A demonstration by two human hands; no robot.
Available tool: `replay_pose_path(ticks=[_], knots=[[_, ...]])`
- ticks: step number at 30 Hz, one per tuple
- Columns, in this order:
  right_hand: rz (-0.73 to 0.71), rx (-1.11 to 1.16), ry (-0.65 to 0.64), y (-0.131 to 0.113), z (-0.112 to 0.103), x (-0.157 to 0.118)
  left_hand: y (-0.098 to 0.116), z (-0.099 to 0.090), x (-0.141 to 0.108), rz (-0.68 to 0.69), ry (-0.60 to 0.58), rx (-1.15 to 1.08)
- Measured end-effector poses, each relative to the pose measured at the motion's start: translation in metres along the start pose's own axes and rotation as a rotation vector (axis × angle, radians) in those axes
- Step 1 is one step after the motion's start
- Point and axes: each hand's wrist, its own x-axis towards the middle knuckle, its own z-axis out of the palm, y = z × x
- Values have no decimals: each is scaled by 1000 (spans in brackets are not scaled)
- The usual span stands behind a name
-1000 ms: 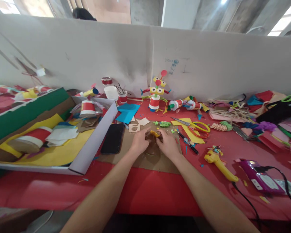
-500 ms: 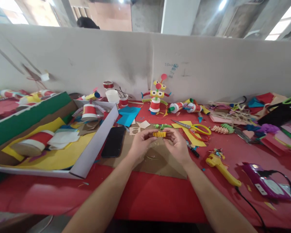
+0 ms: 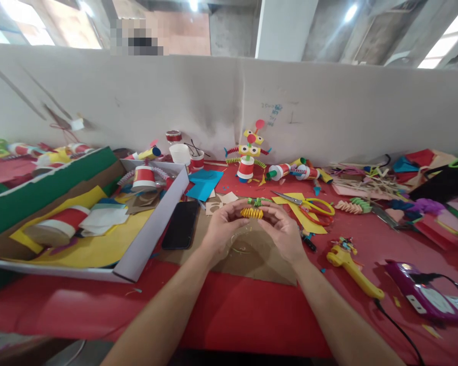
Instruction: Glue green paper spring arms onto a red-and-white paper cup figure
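Between my two hands is a short yellow folded paper spring [image 3: 252, 213], its pleats showing. The fingers of my left hand [image 3: 226, 226] pinch its left end. Its right end is gripped by my right hand [image 3: 281, 227], with the thumb below. Both hands are over a brown cardboard sheet [image 3: 269, 272] that has thin strands of glue on it. Just behind the fingers lies a green paper spring [image 3: 258, 202]. A paper-cup figure [image 3: 246, 169] with spring arms and eyes stands farther back.
Left is an open box [image 3: 148, 229] with paper and cups, beside a black phone [image 3: 180, 225]. To the right lie scissors [image 3: 309, 204], a yellow glue gun [image 3: 356, 272] with a cord and a purple power box [image 3: 423, 292]. A pale partition [image 3: 198, 101] stands behind.
The yellow paper spring is spread a little wider, its pleats more apart. Both hands still hold it. The whole view has shifted slightly.
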Motion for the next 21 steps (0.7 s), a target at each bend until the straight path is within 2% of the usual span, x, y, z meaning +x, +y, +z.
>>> replay_pose_path(ticks=[3, 9, 21], knots=[[-13, -5, -14, -1, 0, 0, -2, -3, 1, -17, -14, 18], [-33, -23, -30, 1, -1, -1, 5, 1, 0, 3, 32, 80], [-143, -204, -9, 3, -3, -2, 4, 2, -1, 5, 26, -12]])
